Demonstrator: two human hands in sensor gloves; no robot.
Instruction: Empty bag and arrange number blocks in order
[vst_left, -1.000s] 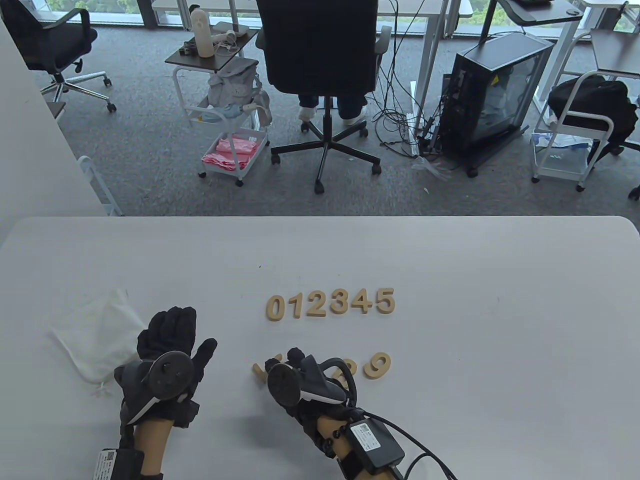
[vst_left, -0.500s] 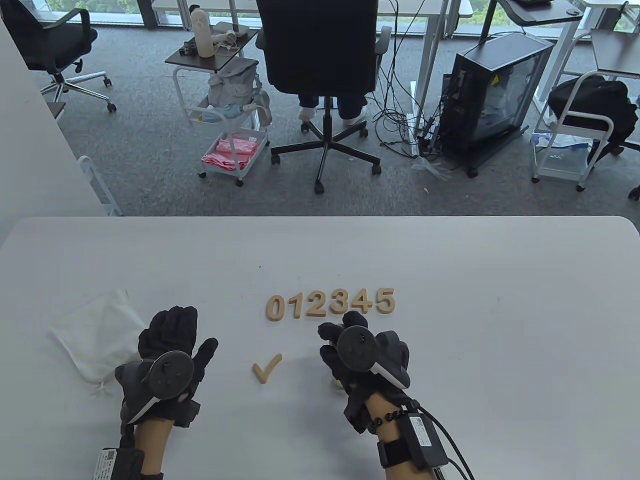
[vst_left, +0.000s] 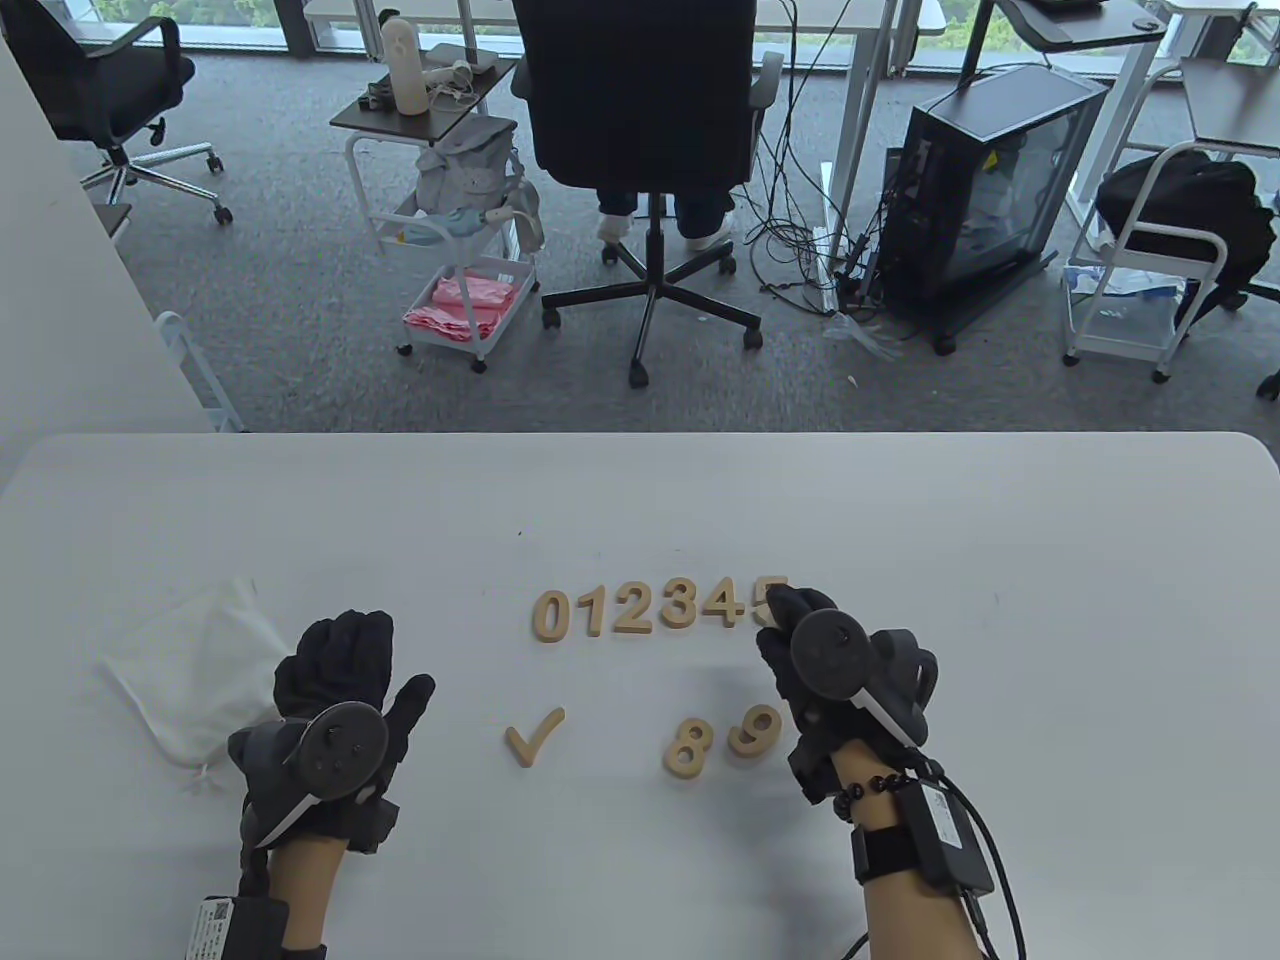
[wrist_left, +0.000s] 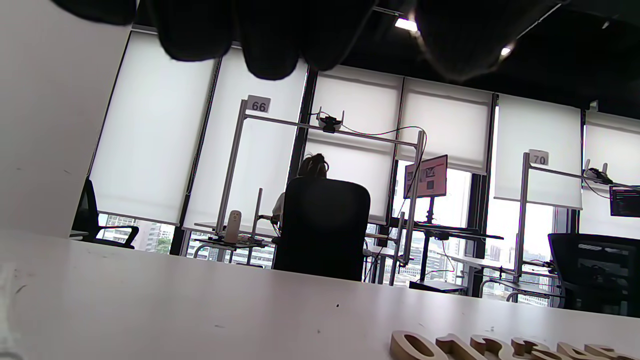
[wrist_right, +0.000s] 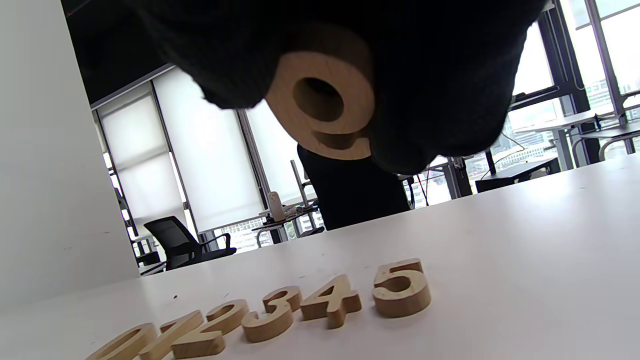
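Wooden number blocks 0 to 5 (vst_left: 660, 608) lie in a row mid-table; they also show in the right wrist view (wrist_right: 280, 312) and at the bottom of the left wrist view (wrist_left: 500, 347). My right hand (vst_left: 790, 612) is just right of the 5 (wrist_right: 402, 287), above the table. It pinches a wooden block with a round loop, seemingly a 6 (wrist_right: 325, 100). Blocks 8 (vst_left: 685, 747) and 9 (vst_left: 755, 730) and a wooden check mark (vst_left: 533, 735) lie nearer me. My left hand (vst_left: 345, 670) rests open on the table beside the white bag (vst_left: 190, 670).
The white table (vst_left: 1000, 560) stretches bare to the right and far side. Beyond its far edge are an office chair (vst_left: 640, 150), carts and a computer case on the floor.
My right hand picked a block from the loose group near the check mark and carried it up and right to the end of the row. The left hand stayed still.
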